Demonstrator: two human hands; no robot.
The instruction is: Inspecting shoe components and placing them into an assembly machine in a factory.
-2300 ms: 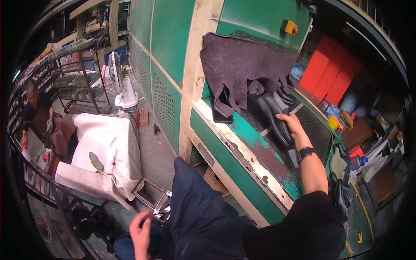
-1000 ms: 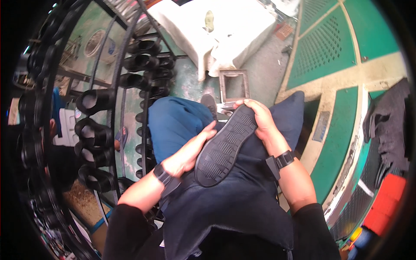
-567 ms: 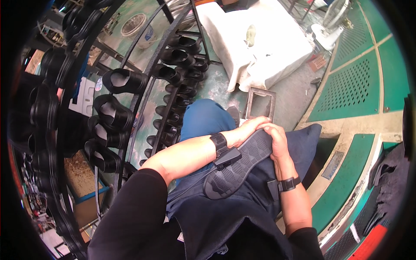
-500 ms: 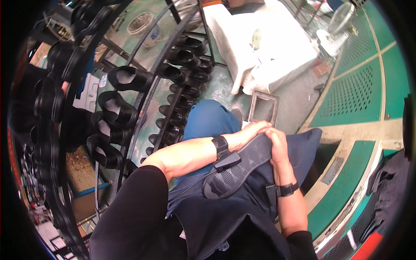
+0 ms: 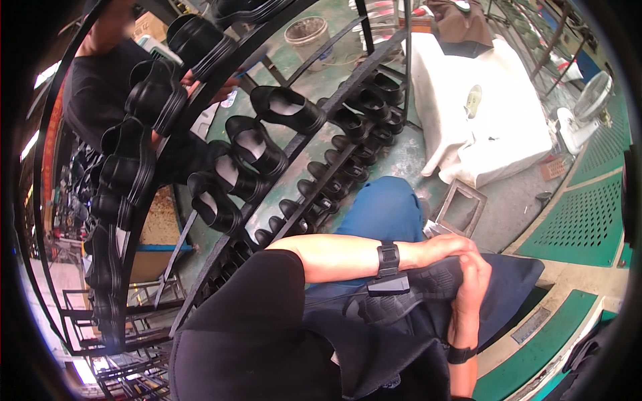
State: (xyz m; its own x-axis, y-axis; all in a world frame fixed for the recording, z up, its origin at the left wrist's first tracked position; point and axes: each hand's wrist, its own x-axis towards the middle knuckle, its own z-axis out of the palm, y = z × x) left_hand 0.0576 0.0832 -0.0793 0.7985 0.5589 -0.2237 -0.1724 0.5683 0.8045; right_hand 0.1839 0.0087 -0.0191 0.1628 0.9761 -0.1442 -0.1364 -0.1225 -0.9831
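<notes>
Black shoe sits clasped by curled left grip and right grip.

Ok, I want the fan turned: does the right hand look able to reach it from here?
Probably not: the right hand is on the dark shoe, and the white fan stands well off, beyond the metal frame.
</notes>
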